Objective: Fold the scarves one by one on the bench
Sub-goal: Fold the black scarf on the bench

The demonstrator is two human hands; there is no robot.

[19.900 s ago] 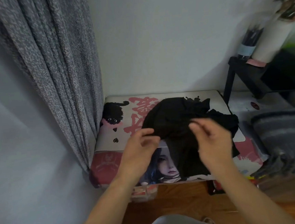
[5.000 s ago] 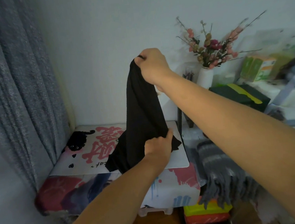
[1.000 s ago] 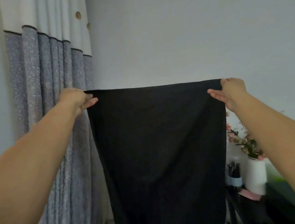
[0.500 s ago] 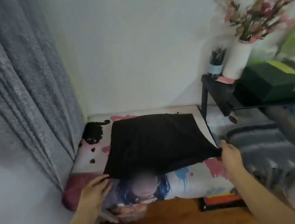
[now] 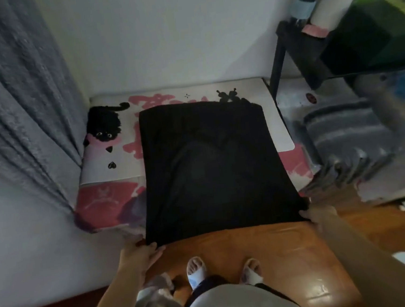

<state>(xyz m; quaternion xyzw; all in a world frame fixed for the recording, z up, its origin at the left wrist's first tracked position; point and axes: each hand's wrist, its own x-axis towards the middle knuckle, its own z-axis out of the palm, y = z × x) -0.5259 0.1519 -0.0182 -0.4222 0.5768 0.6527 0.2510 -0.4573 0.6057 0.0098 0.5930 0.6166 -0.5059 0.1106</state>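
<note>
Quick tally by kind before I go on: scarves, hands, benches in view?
Black scarf, spread on the bench, near corners held: 1
Grey striped scarf, right of the bench: 1
Hands, left hand, right hand: 2
Bench: 1
Total: 5

White wall (image 5: 174, 33) straight ahead. Left of it hangs a grey curtain (image 5: 18, 101); right of it stands a black table (image 5: 309, 46). Below the wall, glossy wooden floor (image 5: 291, 255) catches a bright glare.

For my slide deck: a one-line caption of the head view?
Left hand and right hand hold the black fabric scarf by its near corners over the printed bench.
</note>
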